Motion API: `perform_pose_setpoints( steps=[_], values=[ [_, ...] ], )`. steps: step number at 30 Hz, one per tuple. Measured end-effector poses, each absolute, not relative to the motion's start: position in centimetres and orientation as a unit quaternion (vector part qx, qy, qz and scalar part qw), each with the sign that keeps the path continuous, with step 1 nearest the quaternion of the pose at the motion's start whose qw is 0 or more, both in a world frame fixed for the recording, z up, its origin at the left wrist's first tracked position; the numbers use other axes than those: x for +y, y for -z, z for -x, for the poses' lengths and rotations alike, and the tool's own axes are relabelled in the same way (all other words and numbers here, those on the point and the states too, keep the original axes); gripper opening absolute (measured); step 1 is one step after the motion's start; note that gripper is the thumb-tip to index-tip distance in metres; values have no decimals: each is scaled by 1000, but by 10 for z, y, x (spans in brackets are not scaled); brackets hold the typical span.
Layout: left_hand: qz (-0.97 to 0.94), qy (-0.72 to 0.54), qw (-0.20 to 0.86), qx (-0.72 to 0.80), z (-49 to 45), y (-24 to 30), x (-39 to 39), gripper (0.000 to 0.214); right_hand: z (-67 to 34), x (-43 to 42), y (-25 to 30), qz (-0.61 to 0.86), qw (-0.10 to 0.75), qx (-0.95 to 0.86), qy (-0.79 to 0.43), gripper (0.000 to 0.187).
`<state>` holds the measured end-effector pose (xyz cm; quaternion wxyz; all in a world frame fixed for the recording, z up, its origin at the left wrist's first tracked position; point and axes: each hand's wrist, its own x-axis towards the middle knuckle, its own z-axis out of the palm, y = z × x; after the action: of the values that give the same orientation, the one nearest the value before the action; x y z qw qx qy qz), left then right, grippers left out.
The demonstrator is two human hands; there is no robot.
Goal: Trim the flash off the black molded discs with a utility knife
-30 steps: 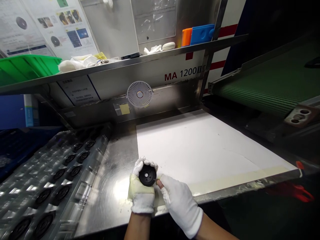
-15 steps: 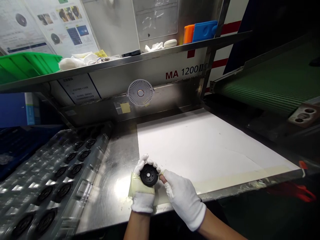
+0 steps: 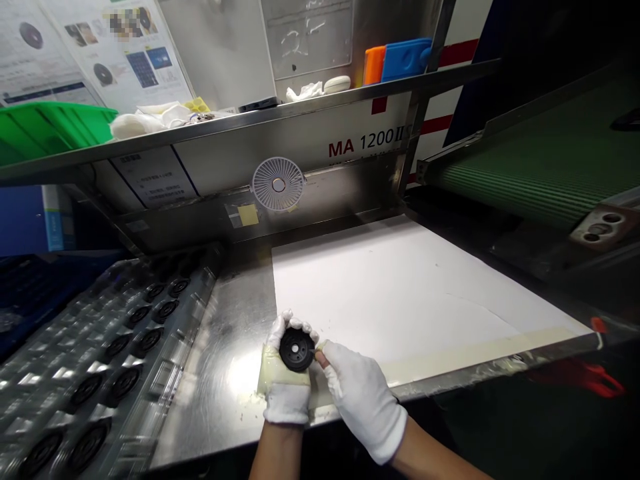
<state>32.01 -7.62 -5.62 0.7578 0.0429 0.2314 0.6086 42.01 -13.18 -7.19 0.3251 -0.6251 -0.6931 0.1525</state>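
Disc (image 3: 297, 349) — black, round, pale at its centre — sits in the gloved left hand (image 3: 285, 378), whose fingers curl around its rim over the metal table (image 3: 235, 300). The gloved right hand (image 3: 363, 393) is at the disc's right edge, fingers drawn together — whether it pinches anything, I cannot tell. Beyond lies a white sheet (image 3: 400, 293); leftward, a plastic tray (image 3: 161, 377) bears black round parts (image 3: 126, 381).

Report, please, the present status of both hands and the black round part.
Left hand: holding black round part. Right hand: close at part's right edge, grip unclear. Tray with similar parts: apart on left, not blocking.
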Motion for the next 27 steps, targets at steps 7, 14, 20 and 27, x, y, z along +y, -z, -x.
perform_pose_setpoints(
  steps=[7, 14, 20, 27],
  values=[
    [-50, -653, 713, 249, -323, 55, -76, 5, -411, -137, 73, 616, 309, -707, -156, 21],
    [-120, -593, 752, 262, -315, 48, -81, 24, -421, -131, 72, 628, 312, -697, -150, 19],
    [-84, -630, 717, 285, -322, 58, -73, 8, -415, -134, 75, 621, 320, -701, -146, 19],
    [-117, -589, 753, 269, -317, 52, -78, 29, -418, -131, 72, 614, 327, -705, -137, 20]
  ],
)
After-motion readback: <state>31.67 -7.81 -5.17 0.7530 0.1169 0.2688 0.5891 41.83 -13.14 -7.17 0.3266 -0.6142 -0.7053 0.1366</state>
